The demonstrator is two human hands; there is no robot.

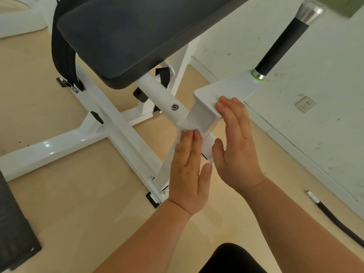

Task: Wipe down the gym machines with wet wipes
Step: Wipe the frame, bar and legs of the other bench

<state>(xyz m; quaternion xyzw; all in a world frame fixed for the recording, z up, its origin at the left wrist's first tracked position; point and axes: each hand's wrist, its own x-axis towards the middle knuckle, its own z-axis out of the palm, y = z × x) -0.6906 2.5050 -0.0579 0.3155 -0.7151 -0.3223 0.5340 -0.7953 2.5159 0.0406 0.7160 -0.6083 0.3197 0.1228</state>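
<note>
Two hands at the bracket, one wipe pressed to the paint

Both hands are flat, not clenched. The left hand (189, 170) lies with straight fingers, pressing a white wet wipe (188, 126) against the side of the white bracket (201, 115). That is just where the sloping tube (163, 95) from under the black pad (128, 36) runs into it. The right hand (234, 146) rests with loose fingers on the edge of the top plate (222, 89), thumb lower down. It holds nothing that I can make out and looks to be steadying the part. A pale scrap between the two hands may be more of the wipe or part of the machine; I cannot tell from here.

From where I stand, the step in hand is the wiping of this bracket. To do it well, I'd say the fingers should lie flat so the whole wipe bears on the metal. It should be drawn in long overlapping strokes along each face. Then it can be folded round the corner to the underside and the seam with the tube, where grime would likely gather. The bolt head (174, 107) on the tube wants a fingertip pressed through the cloth. The top plate needs its turn too, so the right hand should shift off it. The grip handle (281, 44) beyond is probably touched most, and seems worth a fresh side of the wipe.
</note>
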